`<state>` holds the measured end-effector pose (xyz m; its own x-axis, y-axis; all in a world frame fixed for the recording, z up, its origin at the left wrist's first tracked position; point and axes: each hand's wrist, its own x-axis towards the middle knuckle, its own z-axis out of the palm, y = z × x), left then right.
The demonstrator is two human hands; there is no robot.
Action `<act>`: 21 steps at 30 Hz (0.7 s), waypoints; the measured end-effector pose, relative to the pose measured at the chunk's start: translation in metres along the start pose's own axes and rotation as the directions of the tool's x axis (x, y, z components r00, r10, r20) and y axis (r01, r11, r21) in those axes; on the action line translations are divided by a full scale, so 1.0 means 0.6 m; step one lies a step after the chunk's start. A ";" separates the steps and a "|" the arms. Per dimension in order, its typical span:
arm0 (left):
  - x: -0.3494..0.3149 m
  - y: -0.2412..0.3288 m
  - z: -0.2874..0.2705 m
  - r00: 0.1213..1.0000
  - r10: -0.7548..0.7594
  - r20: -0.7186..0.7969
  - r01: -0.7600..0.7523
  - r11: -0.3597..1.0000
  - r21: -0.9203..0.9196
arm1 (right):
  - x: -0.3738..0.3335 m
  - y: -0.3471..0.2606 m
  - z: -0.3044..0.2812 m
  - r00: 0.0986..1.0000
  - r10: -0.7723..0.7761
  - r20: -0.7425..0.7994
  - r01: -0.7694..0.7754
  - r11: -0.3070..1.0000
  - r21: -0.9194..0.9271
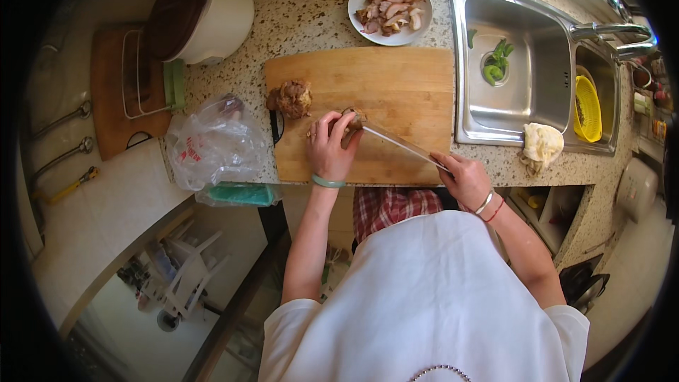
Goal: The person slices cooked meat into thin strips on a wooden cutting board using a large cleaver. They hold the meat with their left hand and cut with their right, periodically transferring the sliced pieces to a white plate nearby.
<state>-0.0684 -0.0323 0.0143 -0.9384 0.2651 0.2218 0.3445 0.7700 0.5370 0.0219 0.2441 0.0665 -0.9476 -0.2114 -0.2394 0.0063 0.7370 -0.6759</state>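
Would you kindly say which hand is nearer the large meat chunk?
Left: the left hand is just below and right of the meat chunk; the right hand, holding the knife, is farther right.

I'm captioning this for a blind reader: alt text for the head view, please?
A person's left hand steadies brown meat on a wooden cutting board; the right hand holds a knife to it. Another chunk lies toward the board's left, a plate of sliced meat stands beyond, and a steel sink is at right.

Yellow basket (592, 109) in steel sink (525, 25)
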 end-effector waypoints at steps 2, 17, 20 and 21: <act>0.010 -0.005 0.002 1.000 -0.004 -0.024 0.006 0.998 0.063 | -0.002 0.002 0.002 0.999 0.030 -0.020 -0.029 0.997 0.071; 0.010 -0.027 0.048 0.960 -0.241 -0.140 0.240 0.970 -0.024 | 0.012 -0.013 -0.006 0.983 0.162 0.086 -0.178 0.957 0.230; 0.007 -0.004 0.050 0.929 -0.351 -0.112 0.332 0.929 -0.161 | 0.016 -0.016 -0.006 0.987 0.140 0.081 -0.155 0.958 0.241; 0.008 0.004 0.049 0.915 -0.393 -0.094 0.365 0.903 -0.225 | 0.016 -0.012 -0.003 0.989 0.129 0.074 -0.143 0.959 0.244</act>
<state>-0.0728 -0.0118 -0.0075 -0.9910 -0.1150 0.0685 -0.0250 0.6621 0.7490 0.0121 0.2377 0.0704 -0.9126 -0.1619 -0.3754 0.2195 0.5806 -0.7841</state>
